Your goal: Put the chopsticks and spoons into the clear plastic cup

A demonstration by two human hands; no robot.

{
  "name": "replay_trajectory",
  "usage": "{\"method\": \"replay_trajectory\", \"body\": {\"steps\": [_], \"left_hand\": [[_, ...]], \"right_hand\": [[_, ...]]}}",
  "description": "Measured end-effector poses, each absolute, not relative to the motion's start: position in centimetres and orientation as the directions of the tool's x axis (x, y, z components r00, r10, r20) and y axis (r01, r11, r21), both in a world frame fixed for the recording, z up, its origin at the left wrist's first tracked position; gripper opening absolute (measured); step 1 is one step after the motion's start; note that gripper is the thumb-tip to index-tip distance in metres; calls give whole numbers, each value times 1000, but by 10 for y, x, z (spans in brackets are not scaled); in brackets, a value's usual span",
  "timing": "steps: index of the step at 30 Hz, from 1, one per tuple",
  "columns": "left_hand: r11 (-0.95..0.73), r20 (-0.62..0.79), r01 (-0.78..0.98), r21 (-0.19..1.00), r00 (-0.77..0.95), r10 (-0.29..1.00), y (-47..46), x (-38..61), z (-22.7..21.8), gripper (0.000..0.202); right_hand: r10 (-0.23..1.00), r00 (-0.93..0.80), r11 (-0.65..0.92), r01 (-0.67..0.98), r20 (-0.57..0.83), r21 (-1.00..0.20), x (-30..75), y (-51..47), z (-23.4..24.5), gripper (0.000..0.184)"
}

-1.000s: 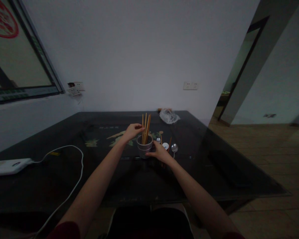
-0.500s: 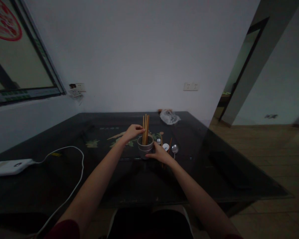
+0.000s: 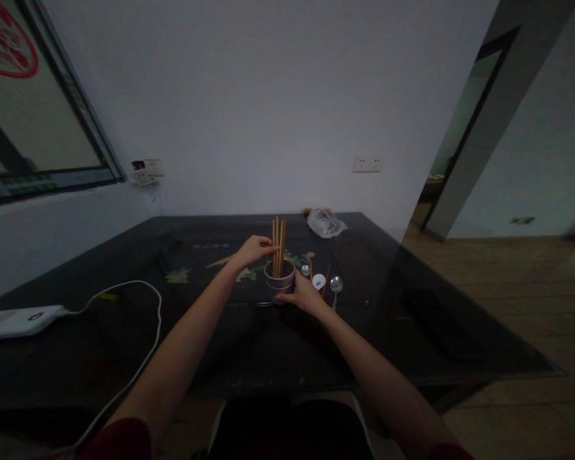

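A grey cup (image 3: 278, 285) stands on the dark table with several wooden chopsticks (image 3: 281, 246) upright in it. My left hand (image 3: 257, 250) is closed at the chopsticks, thumb and fingers pinching them above the rim. My right hand (image 3: 303, 295) is wrapped round the cup's right side, its thumb across the front. Just right of the cup lie a small metal spoon (image 3: 305, 271), a white spoon-like piece with a blue mark (image 3: 319, 282), a reddish-brown chopstick (image 3: 326, 279) and a larger metal spoon (image 3: 336, 285). My right hand and wrist hide part of these.
The dark glossy table (image 3: 378, 338) reaches to the wall. A crumpled clear plastic bag (image 3: 326, 224) lies at the back. On the left, a white power bank (image 3: 22, 321) trails a white cable (image 3: 159, 319). A dark flat object (image 3: 438, 326) lies at the right.
The chopsticks in the cup have shifted slightly to the left and spread a little. My left hand moved slightly with them; my right hand stays on the cup.
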State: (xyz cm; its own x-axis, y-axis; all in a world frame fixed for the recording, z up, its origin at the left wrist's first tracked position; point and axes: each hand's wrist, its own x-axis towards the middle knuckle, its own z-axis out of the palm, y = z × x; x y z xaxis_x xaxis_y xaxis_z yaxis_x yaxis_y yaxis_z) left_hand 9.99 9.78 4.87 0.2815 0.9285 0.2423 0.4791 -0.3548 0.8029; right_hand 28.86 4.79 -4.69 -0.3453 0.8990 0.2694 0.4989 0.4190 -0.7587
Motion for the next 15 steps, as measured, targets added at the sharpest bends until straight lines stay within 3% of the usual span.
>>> {"method": "replay_trajectory", "body": {"steps": [15], "left_hand": [[-393, 274, 648, 653, 281, 920, 109, 102, 51, 25]], "right_hand": [[881, -370, 446, 451, 293, -773, 291, 53, -50, 96]]}}
